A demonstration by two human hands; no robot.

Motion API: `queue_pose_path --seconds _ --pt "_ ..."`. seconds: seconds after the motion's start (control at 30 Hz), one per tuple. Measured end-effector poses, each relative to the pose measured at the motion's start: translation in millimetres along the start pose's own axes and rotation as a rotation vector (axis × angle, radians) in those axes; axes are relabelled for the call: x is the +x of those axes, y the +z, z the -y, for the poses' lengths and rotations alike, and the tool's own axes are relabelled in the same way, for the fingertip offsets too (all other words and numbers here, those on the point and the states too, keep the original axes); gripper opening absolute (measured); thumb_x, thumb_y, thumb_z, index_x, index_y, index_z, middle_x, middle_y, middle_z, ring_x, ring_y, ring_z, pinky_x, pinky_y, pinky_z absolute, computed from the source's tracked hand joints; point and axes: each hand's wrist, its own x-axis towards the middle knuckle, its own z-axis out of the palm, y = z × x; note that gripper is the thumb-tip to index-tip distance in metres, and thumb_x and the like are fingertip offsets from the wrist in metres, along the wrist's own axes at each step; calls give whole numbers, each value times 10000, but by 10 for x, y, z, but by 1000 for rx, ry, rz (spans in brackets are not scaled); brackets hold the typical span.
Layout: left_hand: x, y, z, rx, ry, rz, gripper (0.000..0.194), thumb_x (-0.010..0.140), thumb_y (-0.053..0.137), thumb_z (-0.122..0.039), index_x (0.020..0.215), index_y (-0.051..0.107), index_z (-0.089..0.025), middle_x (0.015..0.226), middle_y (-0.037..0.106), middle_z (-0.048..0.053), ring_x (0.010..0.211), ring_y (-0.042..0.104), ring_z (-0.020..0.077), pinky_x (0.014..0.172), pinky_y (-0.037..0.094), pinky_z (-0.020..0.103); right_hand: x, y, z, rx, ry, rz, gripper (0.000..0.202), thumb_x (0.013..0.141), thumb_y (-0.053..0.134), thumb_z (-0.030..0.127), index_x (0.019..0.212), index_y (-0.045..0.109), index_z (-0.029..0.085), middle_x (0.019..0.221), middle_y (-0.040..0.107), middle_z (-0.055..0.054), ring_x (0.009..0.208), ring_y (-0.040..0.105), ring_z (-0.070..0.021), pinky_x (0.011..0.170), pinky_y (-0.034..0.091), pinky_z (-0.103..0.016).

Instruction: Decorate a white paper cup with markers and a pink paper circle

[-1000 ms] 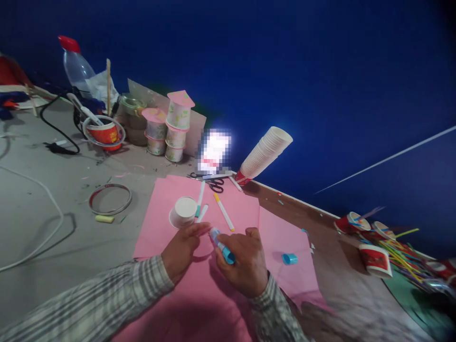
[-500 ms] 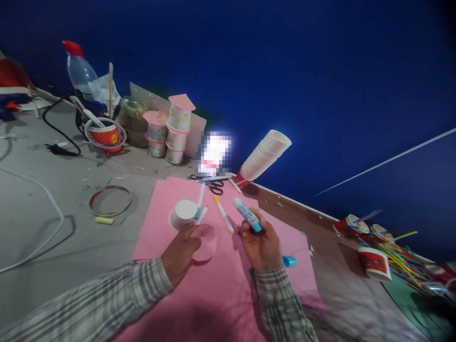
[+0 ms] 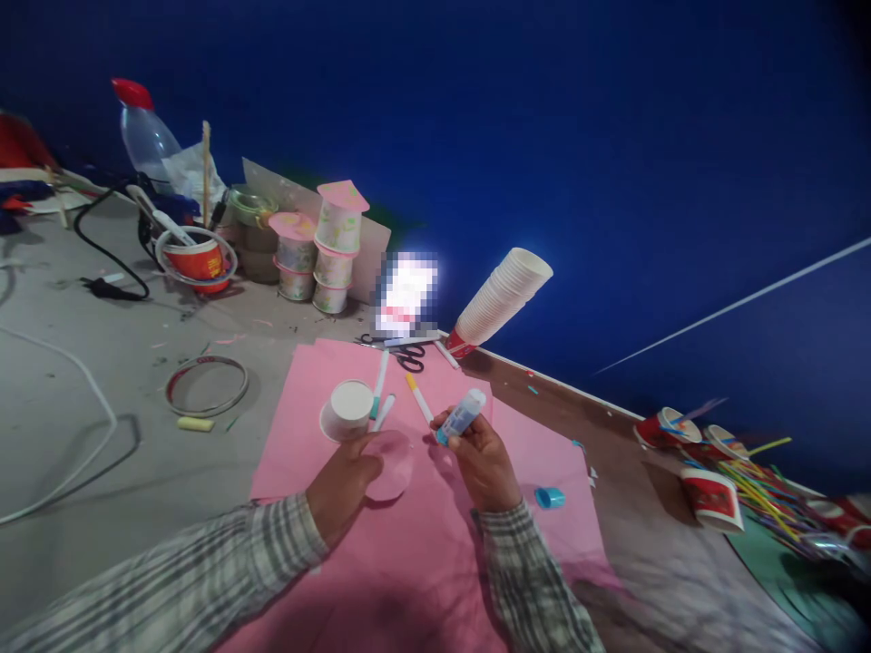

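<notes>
My left hand [image 3: 344, 482] pinches the edge of a round pink paper disc [image 3: 391, 467], held over the pink paper sheets [image 3: 401, 571]. In my right hand [image 3: 486, 462] is a glue stick [image 3: 464, 414] with a clear barrel and blue end, tilted with its whitish end up and to the right. Its blue cap [image 3: 550, 497] lies on the pink paper to the right of that wrist. Just beyond my left hand sits a white paper cup [image 3: 350, 406]. Several markers lie between the hands and the scissors, among them a yellow-capped marker [image 3: 420, 399].
Black-handled scissors [image 3: 410, 357] lie at the paper's far edge, near a leaning stack of paper cups [image 3: 502, 297] and a lit, blurred screen [image 3: 406, 295]. Decorated cup towers [image 3: 338, 245] stand behind. A tape roll [image 3: 208, 384] rests left; coloured straws [image 3: 768, 499] lie right.
My right hand has turned the glue stick, so its upper end swings from pointing left to pointing right. The hand has shifted slightly left. My left hand holds the disc almost unmoved.
</notes>
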Motion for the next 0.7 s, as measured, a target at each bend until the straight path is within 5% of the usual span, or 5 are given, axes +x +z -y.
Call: queue_pose_path --seconds 0.43,0.7 --pt "15 -9 18 11 51 36 458 366 549 -229 801 688 -193 646 707 -3 692 606 217 639 464 318 255 -43 -25 -627 -165 -414 193 599 625 233 787 603 194 779 649 -22 789 582 -238 782 457 -398" --pt "15 -38 30 52 76 51 446 419 630 -296 855 683 -215 633 675 -17 587 531 151 555 408 281 500 -72 -239 -761 -136 -484 244 616 598 214 857 610 173 787 670 -44 719 605 -223 651 454 -307"
